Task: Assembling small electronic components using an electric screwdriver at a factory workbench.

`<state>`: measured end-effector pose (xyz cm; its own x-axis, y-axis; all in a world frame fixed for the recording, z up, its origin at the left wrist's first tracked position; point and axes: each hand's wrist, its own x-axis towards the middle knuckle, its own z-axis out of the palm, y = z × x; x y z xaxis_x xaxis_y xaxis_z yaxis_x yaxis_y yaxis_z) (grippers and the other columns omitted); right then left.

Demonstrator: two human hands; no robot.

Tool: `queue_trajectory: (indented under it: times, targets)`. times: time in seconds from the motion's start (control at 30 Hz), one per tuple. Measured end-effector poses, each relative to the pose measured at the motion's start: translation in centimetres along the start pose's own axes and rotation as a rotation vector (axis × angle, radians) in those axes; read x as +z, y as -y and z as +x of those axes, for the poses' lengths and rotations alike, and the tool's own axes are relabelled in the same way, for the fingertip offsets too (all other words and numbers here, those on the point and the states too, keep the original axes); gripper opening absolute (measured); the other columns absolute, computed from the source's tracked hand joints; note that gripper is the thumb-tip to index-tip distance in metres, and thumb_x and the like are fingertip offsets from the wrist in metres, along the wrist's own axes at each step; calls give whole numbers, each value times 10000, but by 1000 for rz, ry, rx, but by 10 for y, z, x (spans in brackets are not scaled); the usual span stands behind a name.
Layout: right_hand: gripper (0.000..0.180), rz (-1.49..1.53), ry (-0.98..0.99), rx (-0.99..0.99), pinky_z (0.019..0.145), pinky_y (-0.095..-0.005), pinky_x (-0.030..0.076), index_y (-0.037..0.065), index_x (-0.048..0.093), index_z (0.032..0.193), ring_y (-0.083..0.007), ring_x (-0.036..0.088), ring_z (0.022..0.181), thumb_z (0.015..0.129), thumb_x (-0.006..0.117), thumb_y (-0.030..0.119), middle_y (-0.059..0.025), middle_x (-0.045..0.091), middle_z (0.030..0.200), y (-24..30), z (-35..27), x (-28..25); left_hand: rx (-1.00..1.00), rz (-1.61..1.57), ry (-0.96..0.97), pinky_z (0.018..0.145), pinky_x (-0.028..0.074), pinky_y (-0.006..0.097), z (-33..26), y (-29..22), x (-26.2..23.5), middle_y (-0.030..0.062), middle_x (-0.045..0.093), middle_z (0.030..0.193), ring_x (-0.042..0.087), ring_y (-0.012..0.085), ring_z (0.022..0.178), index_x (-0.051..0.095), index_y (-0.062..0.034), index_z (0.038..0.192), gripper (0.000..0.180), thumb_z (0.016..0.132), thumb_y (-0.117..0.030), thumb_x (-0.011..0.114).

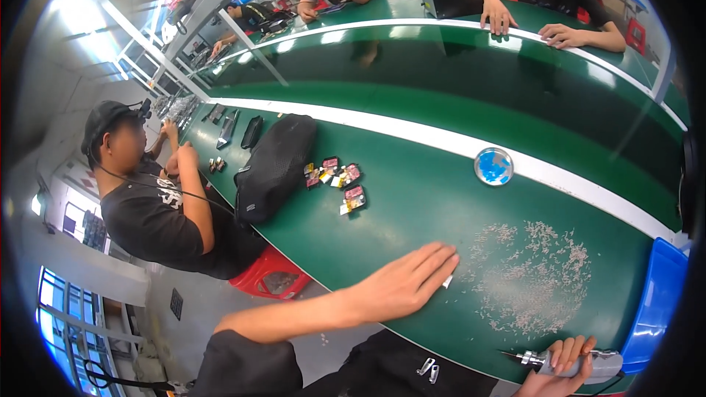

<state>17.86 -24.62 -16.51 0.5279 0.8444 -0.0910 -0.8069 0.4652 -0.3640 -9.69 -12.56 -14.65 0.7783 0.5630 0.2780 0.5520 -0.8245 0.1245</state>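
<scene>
Tiny screws [531, 277] lie scattered over the green bench [412, 198] at lower right — the left hand [408, 279] rests flat beside them, fingers together. At the bottom right edge the right hand [562, 364] grips a grey electric screwdriver [570, 360] — fingers wrapped round it.

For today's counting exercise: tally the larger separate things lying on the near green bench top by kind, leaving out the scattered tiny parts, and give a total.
Black mesh bag: 1
Round blue tin: 1
Small pink and yellow packets: about 6, bunched and too small to count surely
Blue tray at the bench's right end: 1
Total: about 9
</scene>
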Motion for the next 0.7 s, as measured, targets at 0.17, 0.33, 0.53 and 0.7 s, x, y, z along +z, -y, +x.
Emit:
queue_trajectory:
  times: [0.17, 0.33, 0.53, 0.7]
  targets:
    - [168, 75, -90, -19, 461, -299, 360, 80, 402, 897, -134, 343, 473, 891, 500, 217, -32, 375, 590, -20, -11, 5, -76, -127, -21, 989, 474, 433, -21, -2, 15, 244, 521, 1329, 547, 385, 1170, 488, 107, 1288, 575, 723, 50, 582]
    - [147, -118, 121, 291, 510, -289, 371, 96, 401, 907, -124, 403, 502, 882, 520, 180, -16, 380, 611, -67, -42, 30, -61, -144, 16, 911, 516, 408, -20, -5, 8, 249, 567, 1251, 573, 382, 1120, 577, 109, 1127, 408, 728, 32, 609]
    - [146, -157, 110, 535, 625, -347, 431, 85, 437, 923, -188, 499, 594, 899, 533, 192, -61, 471, 677, -94, -71, 30, 108, -164, 14, 749, 569, 362, -9, -6, 4, 213, 622, 1135, 627, 331, 998, 605, 121, 1042, 388, 663, 51, 651]
    - [171, -132, 60, 608, 702, -372, 446, 64, 457, 990, -219, 528, 713, 875, 562, 134, -109, 509, 769, -117, -90, 31, 218, -98, -68, 680, 576, 349, -16, -7, 13, 245, 644, 1045, 655, 325, 898, 629, 139, 956, 343, 635, 20, 653]
